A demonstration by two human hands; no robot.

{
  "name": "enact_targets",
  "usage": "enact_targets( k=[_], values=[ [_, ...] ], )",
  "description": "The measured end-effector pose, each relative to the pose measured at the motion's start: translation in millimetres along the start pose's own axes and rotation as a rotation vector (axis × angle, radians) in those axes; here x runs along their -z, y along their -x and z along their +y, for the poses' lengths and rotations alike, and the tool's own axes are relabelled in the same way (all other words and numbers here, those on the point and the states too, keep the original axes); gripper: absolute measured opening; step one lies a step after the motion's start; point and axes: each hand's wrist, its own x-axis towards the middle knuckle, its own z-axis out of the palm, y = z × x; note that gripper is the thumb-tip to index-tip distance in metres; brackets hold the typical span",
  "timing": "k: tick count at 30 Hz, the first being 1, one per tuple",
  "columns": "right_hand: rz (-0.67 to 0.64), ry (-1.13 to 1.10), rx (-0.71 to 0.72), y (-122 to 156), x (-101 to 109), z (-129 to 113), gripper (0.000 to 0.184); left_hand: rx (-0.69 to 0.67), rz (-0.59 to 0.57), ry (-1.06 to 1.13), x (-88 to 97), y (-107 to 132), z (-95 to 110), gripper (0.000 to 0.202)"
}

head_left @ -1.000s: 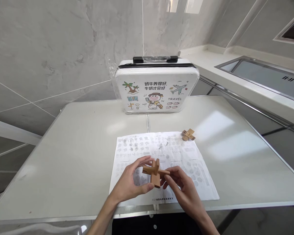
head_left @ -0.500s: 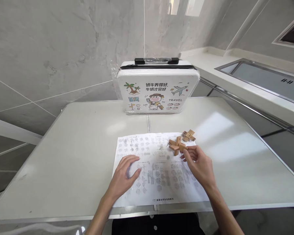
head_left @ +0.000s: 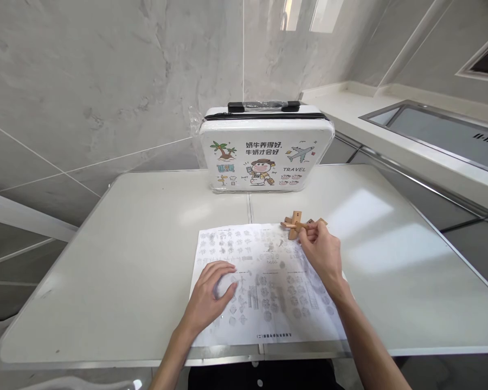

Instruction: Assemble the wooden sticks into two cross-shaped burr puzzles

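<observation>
My right hand pinches one arm of a wooden burr puzzle, a star of interlocked brown pieces, over the upper right of the printed sheet. Behind my fingers a second wooden puzzle is mostly hidden, with only small parts showing. On the left side of the sheet rests my left hand, its fingers curved and thumb apart, holding nothing. Rows of small puzzle drawings and text cover the paper.
A white cartoon suitcase in clear plastic stands at the back of the pale folding table, against the grey wall. To the right runs a counter with a sink.
My right hand has carried the held puzzle up and away from me, and it now covers most of the second puzzle. My left hand stays in place on the sheet.
</observation>
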Motion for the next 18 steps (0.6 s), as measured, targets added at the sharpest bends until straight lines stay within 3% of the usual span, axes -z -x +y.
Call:
enact_targets(
  k=[10,15,18],
  values=[
    [-0.056,-0.006,-0.045,4.4,2.1,7.0,0.018,0.005,-0.004,-0.010,-0.5,0.0,-1.3,0.023],
    [-0.060,-0.044,-0.085,31.6,19.2,19.5,0.038,0.001,-0.003,0.001,-0.6,0.1,-1.2,0.023],
    [-0.136,-0.202,-0.120,57.0,28.5,33.8,0.042,0.003,0.002,-0.003,-0.5,0.0,-0.5,0.022]
  ],
)
